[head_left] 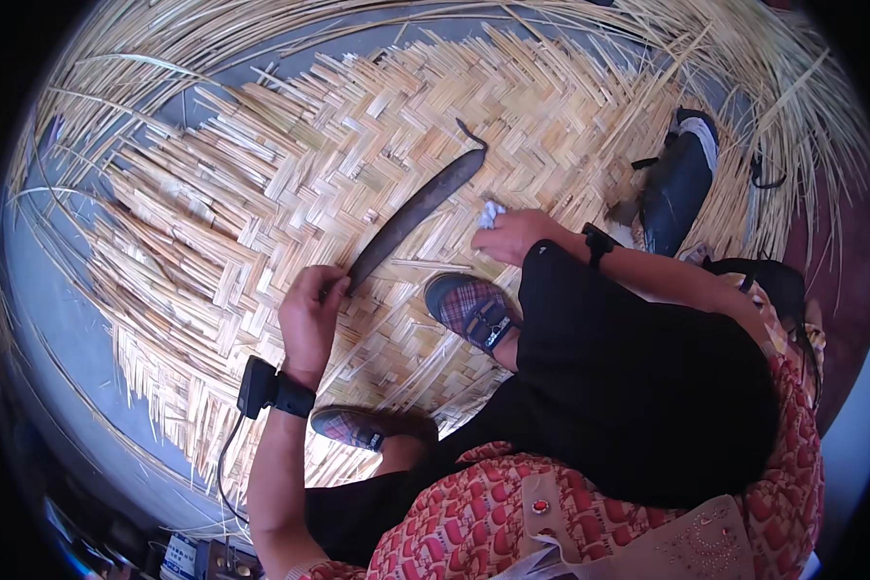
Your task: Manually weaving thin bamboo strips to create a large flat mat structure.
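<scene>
My left hand point(311, 314) pinches the lower end of a long, dark, flat, curved blade point(411, 215). The blade slants up and away to the right over the woven mat point(387, 126), and its far end tapers to a thin hook. Between the fingers of my right hand point(517, 235) is a small crumpled whitish-blue scrap point(491, 214); whether it is cloth or paper I cannot tell. That hand is closed and apart from the blade, to the right of its middle. A thin loose splint point(433, 265) lies on the mat between my hands.
Loose ends of splints stick out along the mat's left edge. Long reeds point(783, 106) lie in heaps at the far side and right. A black elongated item with a white lining point(684, 184) rests at right. My plaid shoes point(472, 307) stand on the mat. A cable hangs from my left wristband point(278, 389).
</scene>
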Available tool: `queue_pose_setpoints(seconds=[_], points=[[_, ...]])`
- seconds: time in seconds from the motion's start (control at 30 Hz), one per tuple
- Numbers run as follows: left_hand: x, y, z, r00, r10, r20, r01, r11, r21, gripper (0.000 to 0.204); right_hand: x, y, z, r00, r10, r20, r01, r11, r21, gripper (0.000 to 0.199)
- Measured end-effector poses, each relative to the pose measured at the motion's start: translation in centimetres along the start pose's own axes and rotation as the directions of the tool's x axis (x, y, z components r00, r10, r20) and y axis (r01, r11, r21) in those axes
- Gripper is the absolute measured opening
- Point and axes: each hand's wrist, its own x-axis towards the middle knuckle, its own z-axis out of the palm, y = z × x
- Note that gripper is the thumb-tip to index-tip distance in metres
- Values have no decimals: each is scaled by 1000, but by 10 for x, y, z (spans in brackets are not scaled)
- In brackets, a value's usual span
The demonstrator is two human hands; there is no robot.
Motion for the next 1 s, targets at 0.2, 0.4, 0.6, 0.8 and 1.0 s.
queue_pose_setpoints(seconds=[0.2,0.4,0.6,0.8,1.0], points=[[-49,-15,10,993,-116,-34,118,989,89,20,45,-4,-25,959,-46,-280,-6,983,-182,26],[-86,-11,24,978,72,195,-160,858,488,20,75,-5,-29,886,-327,-328,277,942,-190,28],[-106,-35,24,988,-143,-64,156,908,389,14,74,-1,-8,905,-368,-214,362,930,-70,26],[-93,-34,1,957,-287,41,277,946,166,18,33,16,-46,890,-443,-113,421,891,-172,30],[30,6,-33,979,-201,10,179,846,-502,19,100,2,-69,807,-427,-409,274,883,-382,40]])
